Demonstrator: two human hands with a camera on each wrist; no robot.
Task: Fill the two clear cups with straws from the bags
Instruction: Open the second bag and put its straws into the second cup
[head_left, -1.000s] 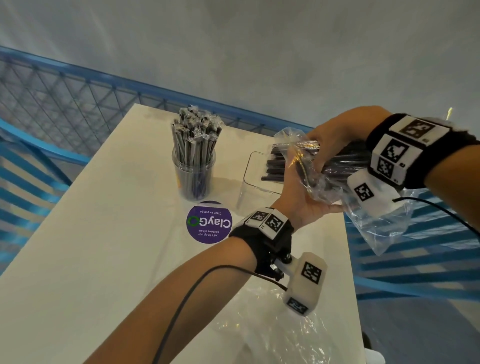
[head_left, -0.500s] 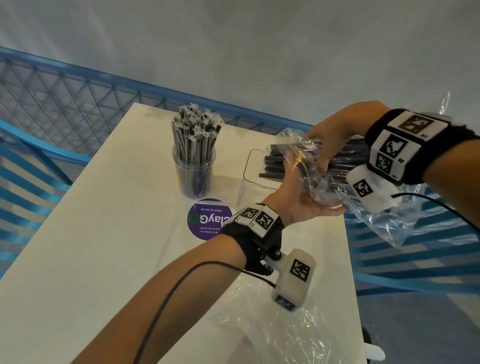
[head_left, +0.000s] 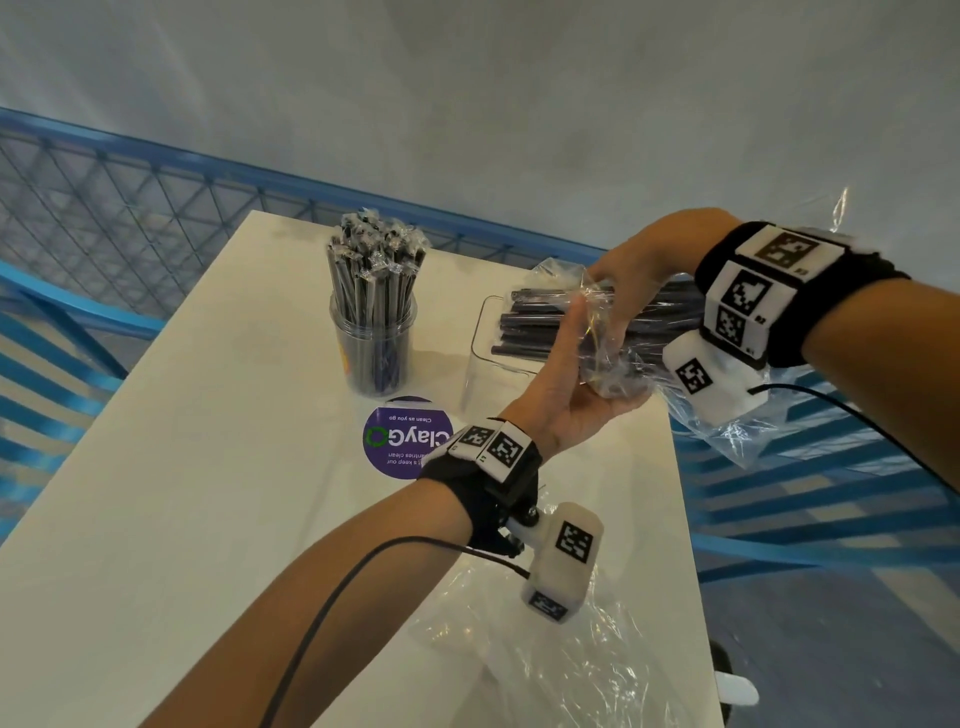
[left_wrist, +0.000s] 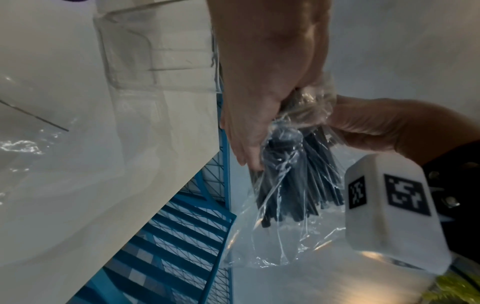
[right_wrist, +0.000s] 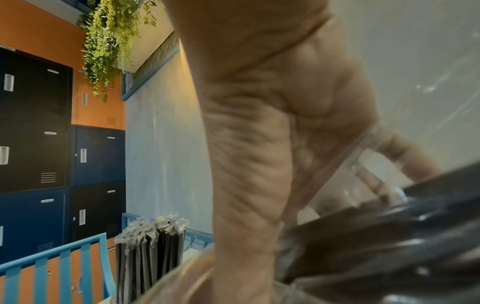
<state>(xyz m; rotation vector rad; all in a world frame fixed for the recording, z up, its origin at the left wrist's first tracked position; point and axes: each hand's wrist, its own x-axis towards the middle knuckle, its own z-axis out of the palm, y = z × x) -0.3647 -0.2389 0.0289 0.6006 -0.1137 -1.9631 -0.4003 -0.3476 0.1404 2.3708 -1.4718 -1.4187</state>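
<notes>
Your right hand (head_left: 641, 260) clamps from above around the crinkly clear plastic bag (head_left: 613, 358) of black straws (head_left: 535, 325), held level over the empty clear square cup (head_left: 480, 364); your left hand (head_left: 569, 395) cups it palm-up beneath, fingers curled.

Evenly lit by soft, diffuse light in the head view; only faint shadows on the white table (head_left: 208, 493). Specular glare on the clear bag (left_wrist: 272, 246) and on the empty bag (head_left: 545, 649) lying at the table's near end. Strong wide-angle bending at frame edges. Dimmer, hazy, motion-blurred in both wrist views; right hand (right_wrist: 259, 123) out of focus.
</notes>
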